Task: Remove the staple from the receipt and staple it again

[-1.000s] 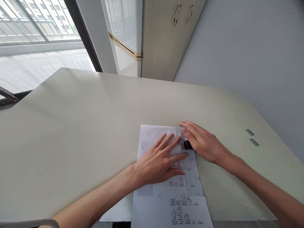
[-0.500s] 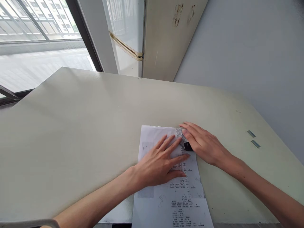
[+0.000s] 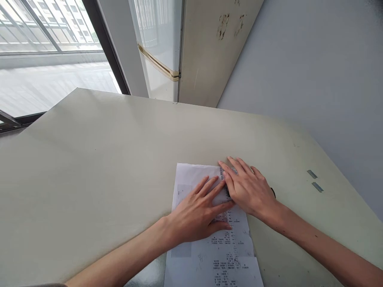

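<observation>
Printed paper sheets point(image 3: 206, 263) lie on the table, their top edge away from me. My left hand point(image 3: 200, 215) rests flat on the paper with its fingers spread, holding nothing. At the upper right corner of the sheets, my right hand point(image 3: 247, 185) covers a black stapler-like object point(image 3: 273, 193). Only small black bits of it show, one by the left fingertips and one past the wrist side. The right fingers reach forward over the paper's top edge, the palm over the black object. The rest of that object is hidden.
The pale table point(image 3: 104, 171) spreads around the paper. Two small grey-green strips point(image 3: 314, 180) are stuck on it at the right. Beyond its far edge stand a fridge point(image 3: 161, 48) and a grey wall point(image 3: 314, 59). A window point(image 3: 50, 48) is at the left.
My right hand has shifted slightly left and down, over the black object, hiding more of it; its other end now shows on the right. The left hand stays on the paper.
</observation>
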Motion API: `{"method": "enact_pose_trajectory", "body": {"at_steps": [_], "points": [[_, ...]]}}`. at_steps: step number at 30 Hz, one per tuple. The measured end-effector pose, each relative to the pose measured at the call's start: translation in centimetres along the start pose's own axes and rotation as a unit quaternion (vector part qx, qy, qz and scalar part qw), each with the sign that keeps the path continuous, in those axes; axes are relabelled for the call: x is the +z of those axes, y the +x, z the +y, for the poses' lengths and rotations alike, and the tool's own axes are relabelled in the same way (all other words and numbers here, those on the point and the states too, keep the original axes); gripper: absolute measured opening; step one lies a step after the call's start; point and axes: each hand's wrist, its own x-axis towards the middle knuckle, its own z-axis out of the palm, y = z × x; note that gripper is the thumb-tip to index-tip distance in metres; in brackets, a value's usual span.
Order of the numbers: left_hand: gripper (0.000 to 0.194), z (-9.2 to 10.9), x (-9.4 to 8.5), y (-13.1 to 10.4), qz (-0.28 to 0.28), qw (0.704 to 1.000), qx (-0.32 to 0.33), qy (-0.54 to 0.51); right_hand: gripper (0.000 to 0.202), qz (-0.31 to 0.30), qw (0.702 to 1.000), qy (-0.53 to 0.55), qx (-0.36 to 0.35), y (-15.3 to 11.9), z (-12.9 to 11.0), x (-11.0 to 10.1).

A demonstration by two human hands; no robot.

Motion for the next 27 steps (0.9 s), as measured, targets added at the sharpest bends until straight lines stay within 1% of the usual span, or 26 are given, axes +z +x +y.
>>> {"method": "enact_pose_trajectory", "body": {"at_steps": [3, 5, 8, 10, 12, 15, 17, 18, 20, 22, 24, 26, 27], "points": [[0.061, 0.0, 0.1, 0.0, -0.001, 1.000, 0.004, 0.001, 0.053, 0.006, 1.000, 0.026, -0.003, 0.1, 0.0, -0.3], [0.061, -0.1, 0.0, 0.0, -0.005, 1.000, 0.006, 0.003, 0.053, 0.018, 0.997, 0.077, 0.004, -0.1, 0.3, -0.5], [0.059, -0.2, -0.3, -0.4, -0.007, 1.000, 0.004, 0.008, 0.050, 0.056, 0.981, 0.187, 0.021, -0.7, 1.2, -0.6], [0.057, -0.2, -0.8, -1.0, -0.004, 1.000, -0.001, 0.009, 0.046, 0.094, 0.968, 0.232, 0.014, -1.6, 1.8, -0.4], [0.056, -0.2, -1.3, -1.8, -0.001, 1.000, -0.004, 0.010, 0.040, 0.135, 0.961, 0.240, -0.015, -3.0, 2.0, 0.0], [0.055, -0.1, -2.2, -3.3, -0.004, 1.000, -0.004, 0.017, 0.038, 0.211, 0.951, 0.210, -0.086, -5.9, 1.7, 0.4], [0.048, 0.1, -2.7, -3.9, 0.014, 1.000, -0.014, 0.014, 0.040, 0.262, 0.936, 0.190, -0.138, -8.2, 1.1, 0.5], [0.041, 0.2, -3.0, -3.9, 0.035, 0.999, -0.025, 0.008, 0.040, 0.272, 0.927, 0.191, -0.172, -9.3, 0.6, 0.4], [0.030, 0.5, -3.4, -3.0, 0.087, 0.995, -0.055, -0.005, 0.036, 0.260, 0.908, 0.212, -0.252, -11.1, -0.5, 0.4], [0.028, 0.8, -3.5, -1.0, 0.125, 0.989, -0.075, -0.011, 0.034, 0.225, 0.898, 0.222, -0.305, -12.3, -1.8, 0.6], [0.040, 1.2, -3.2, 1.7, 0.127, 0.990, -0.066, -0.005, 0.034, 0.198, 0.907, 0.202, -0.312, -12.8, -3.1, 1.2], [0.050, 1.6, -2.5, 4.5, 0.098, 0.994, -0.037, 0.011, 0.037, 0.185, 0.921, 0.164, -0.301, -13.0, -4.2, 2.0], [0.048, 1.7, -2.2, 5.8, 0.074, 0.997, -0.026, 0.023, 0.040, 0.182, 0.926, 0.147, -0.297, -13.0, -4.6, 2.5]]}}
